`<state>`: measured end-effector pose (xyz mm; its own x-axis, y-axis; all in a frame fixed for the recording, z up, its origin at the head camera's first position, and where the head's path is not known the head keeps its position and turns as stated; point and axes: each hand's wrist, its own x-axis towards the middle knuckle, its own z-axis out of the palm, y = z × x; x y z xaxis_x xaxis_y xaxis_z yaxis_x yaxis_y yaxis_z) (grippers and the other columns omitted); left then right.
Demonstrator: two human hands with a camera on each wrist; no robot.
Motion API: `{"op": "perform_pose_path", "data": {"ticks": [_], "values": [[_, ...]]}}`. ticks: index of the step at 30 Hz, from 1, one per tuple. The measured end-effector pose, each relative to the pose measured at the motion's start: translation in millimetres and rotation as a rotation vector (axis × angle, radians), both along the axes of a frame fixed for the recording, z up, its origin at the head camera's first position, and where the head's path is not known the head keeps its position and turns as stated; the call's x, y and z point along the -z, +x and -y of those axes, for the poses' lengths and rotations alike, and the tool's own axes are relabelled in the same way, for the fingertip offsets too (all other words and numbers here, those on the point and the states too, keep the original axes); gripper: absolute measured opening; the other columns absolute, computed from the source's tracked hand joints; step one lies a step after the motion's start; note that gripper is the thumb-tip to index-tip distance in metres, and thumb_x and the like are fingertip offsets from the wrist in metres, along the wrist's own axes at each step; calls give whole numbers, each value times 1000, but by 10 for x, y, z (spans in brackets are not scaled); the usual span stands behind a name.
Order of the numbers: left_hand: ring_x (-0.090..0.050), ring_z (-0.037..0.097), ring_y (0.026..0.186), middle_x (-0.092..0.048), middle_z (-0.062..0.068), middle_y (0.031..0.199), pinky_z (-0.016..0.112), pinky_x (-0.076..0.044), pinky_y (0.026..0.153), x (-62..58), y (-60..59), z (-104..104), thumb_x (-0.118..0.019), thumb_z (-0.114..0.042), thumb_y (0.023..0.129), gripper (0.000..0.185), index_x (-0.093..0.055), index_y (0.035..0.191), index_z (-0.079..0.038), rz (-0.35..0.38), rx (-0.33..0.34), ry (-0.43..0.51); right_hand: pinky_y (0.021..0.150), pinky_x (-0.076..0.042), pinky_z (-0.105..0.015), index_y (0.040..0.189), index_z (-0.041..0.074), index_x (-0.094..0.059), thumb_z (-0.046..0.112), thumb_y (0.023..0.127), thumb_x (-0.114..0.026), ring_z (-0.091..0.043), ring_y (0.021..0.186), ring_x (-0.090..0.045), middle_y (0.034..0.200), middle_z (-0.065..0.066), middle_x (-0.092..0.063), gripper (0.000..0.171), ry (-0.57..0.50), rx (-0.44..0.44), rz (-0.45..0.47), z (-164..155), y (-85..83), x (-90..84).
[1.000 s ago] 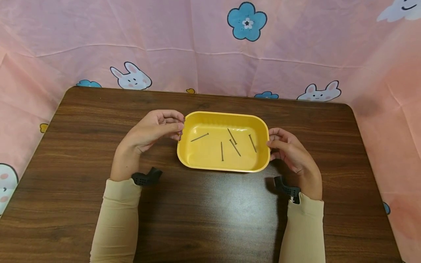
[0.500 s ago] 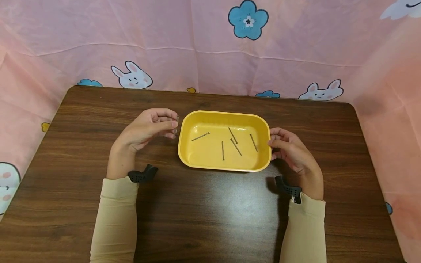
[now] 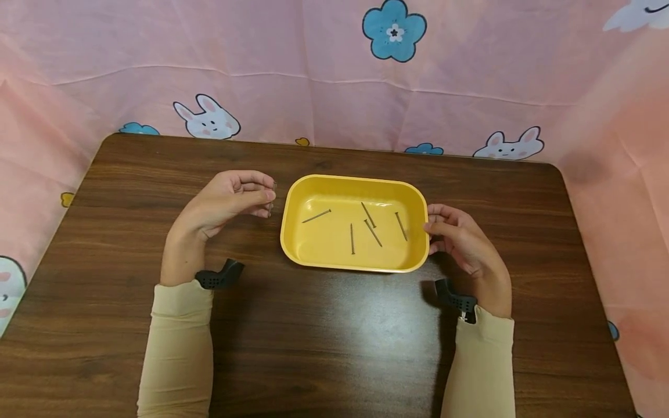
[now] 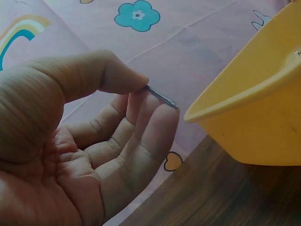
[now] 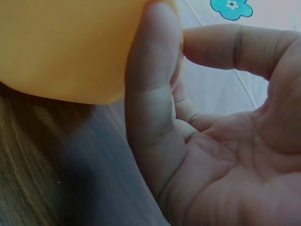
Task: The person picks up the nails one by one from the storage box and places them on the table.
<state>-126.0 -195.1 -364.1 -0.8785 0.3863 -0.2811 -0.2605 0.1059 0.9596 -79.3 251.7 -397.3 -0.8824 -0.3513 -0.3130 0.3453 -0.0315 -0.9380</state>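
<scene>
A yellow tray (image 3: 355,179) sits mid-table on the dark wooden table (image 3: 334,337), with several nails (image 3: 373,233) lying loose inside. My left hand (image 3: 270,197) hovers just left of the tray and pinches one thin nail (image 4: 161,96) between thumb and fingertips; that nail (image 3: 272,200) shows only as a sliver in the head view. My right hand (image 3: 431,223) rests relaxed fingers (image 5: 153,94) against the tray's right outer wall (image 5: 70,47), its thumb reaching toward the rim. In the left wrist view the tray's wall (image 4: 254,94) stands close on the right.
A pink cloth (image 3: 334,87) printed with rabbits and flowers walls the table at the back and both sides. Black wrist mounts (image 3: 219,277) (image 3: 456,301) sit at the beige cuffs. Bare tabletop lies in front of the tray and to its left.
My left hand has drawn leftward, away from the tray's left rim, still pinching the nail. The right hand and tray have stayed put.
</scene>
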Motion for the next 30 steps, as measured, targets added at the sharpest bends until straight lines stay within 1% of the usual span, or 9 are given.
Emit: {"op": "perform_pose_path", "data": {"ticks": [5,7,9,14,17,20,25,28,30], "values": [[-72,14,87,-73,2,103,29,-68,81,-29,7,-10,-70,-8,100,38,-55,128,12,-3,-8,-106,69,-66,-27,126,-2,-54,4,105,-58,-13,80,-71,98,-2,-70,22,-6,0,-2,-17,7,6],[-72,14,88,-73,3,104,30,-68,81,-44,21,-11,-71,-9,100,40,-56,130,13,-6,-24,-158,69,-66,-27,126,-2,-54,5,105,-58,-13,80,-71,98,-2,-71,22,-7,-4,-1,-10,5,16],[-72,13,89,-71,3,105,30,-68,81,-62,33,-16,-72,-11,100,41,-57,131,12,-13,-32,-213,69,-66,-26,126,-2,-54,5,105,-57,-12,80,-71,98,-2,-71,22,-5,-5,0,-2,3,25],[-72,13,87,-71,10,111,32,-68,81,-97,37,-49,-72,-15,100,39,-62,130,8,-48,-34,-344,69,-66,-26,126,-1,-52,4,105,-56,-12,79,-70,98,-1,-69,22,1,-3,-5,5,-9,24],[-72,15,85,-72,17,116,31,-68,79,-98,33,-78,-71,-15,99,35,-67,127,6,-64,-38,-417,70,-66,-26,125,-1,-52,4,105,-56,-13,80,-70,98,-2,-68,21,0,-3,-6,-2,-12,12],[-72,17,81,-74,19,116,30,-67,77,-92,40,-103,-70,-14,98,30,-70,122,4,-79,-42,-473,70,-66,-26,125,-1,-52,4,105,-56,-13,81,-69,98,-2,-68,22,3,-5,-5,-4,-13,4],[-71,21,79,-76,14,105,27,-62,74,-99,40,-136,-70,-18,96,27,-74,117,-2,-133,-33,-595,69,-65,-26,127,-1,-50,4,105,-55,-13,81,-68,99,-2,-67,23,14,6,14,10,-25,8],[-71,22,84,-76,12,103,26,-57,74,-79,32,-153,-70,-18,94,24,-75,113,-5,-195,-12,-682,68,-65,-26,127,0,-50,4,105,-54,-12,82,-68,98,-2,-67,23,12,12,20,15,-27,14],[-71,23,88,-77,12,102,26,-56,75,-46,28,-161,-70,-16,92,21,-76,109,-6,-236,14,-730,68,-65,-25,127,0,-50,4,105,-54,-12,81,-67,97,-1,-67,23,9,11,18,17,-24,20]]}}
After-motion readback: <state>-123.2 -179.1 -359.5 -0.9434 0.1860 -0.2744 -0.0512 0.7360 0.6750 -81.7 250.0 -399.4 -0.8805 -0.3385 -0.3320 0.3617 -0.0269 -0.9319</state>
